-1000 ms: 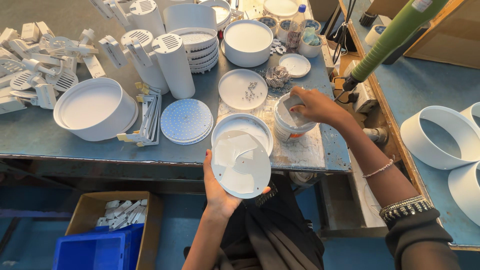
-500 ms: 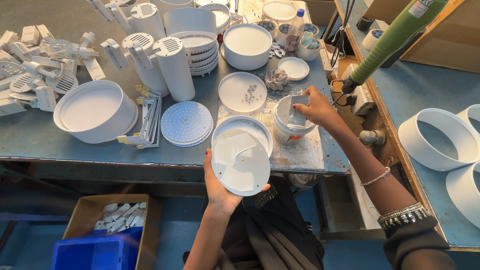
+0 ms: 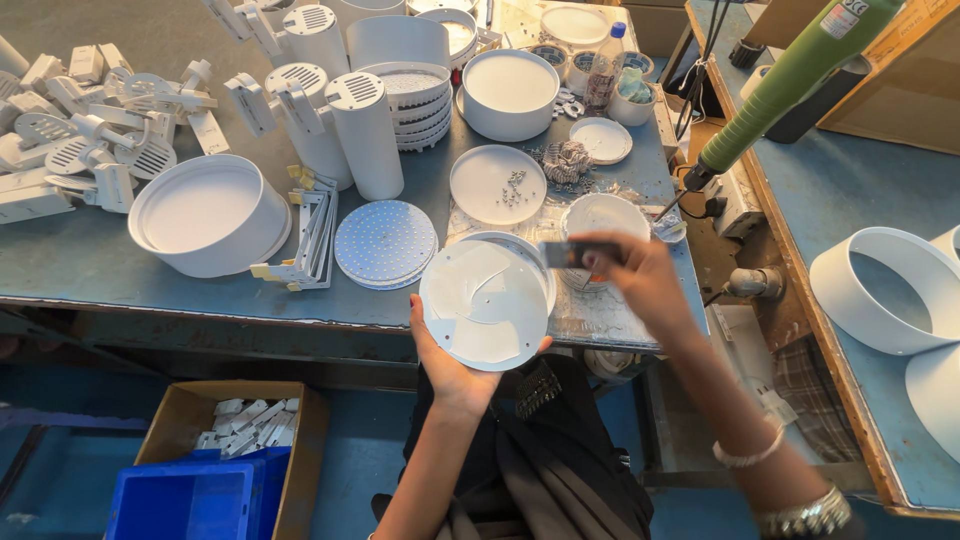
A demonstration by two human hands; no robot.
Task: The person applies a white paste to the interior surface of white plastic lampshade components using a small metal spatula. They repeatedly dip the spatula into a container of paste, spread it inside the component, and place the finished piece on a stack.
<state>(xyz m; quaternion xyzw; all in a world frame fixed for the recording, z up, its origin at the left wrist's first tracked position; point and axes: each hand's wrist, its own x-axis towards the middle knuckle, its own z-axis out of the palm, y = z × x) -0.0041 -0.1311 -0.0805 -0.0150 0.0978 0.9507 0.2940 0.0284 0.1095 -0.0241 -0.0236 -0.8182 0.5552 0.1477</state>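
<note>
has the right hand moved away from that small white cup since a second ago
Yes. The right hand has lifted off the small white cup and come toward the white disc in the left hand, holding a small dark piece.

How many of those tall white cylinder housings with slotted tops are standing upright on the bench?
3, all behind the perforated disc: the nearest cylinder, a second cylinder left of it, and a third cylinder farther back. More may be hidden past the top edge.
</note>
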